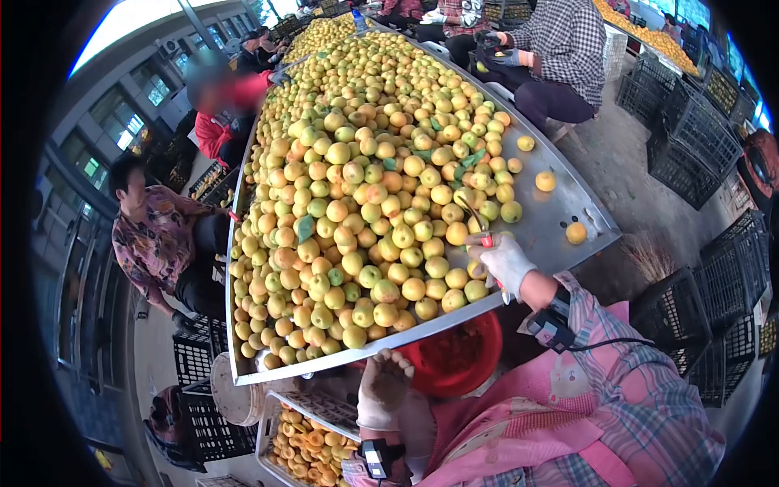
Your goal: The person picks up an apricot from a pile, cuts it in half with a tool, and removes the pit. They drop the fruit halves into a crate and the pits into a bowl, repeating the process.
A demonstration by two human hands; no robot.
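My right hand [505, 264], in a white glove, is closed round a thin curved tool [487, 240] with a red part on its handle. It is over the near right edge of the apricot pile [365, 203]; the tool's exact kind is hard to make out. My left hand [385, 385], in a glove with soiled fingers, is just below the metal table's [568, 207] near edge. Its palm faces up with the fingers loosely bent, and I see nothing in it. A red tub [466, 369] is under the edge, between my hands.
A white crate [268, 430] of halved apricots [312, 446] is at lower left, beside a pale bucket [234, 394]. Black crates [694, 150] are stacked at right. People sit along both sides of the table. Loose apricots [576, 233] lie on its right corner.
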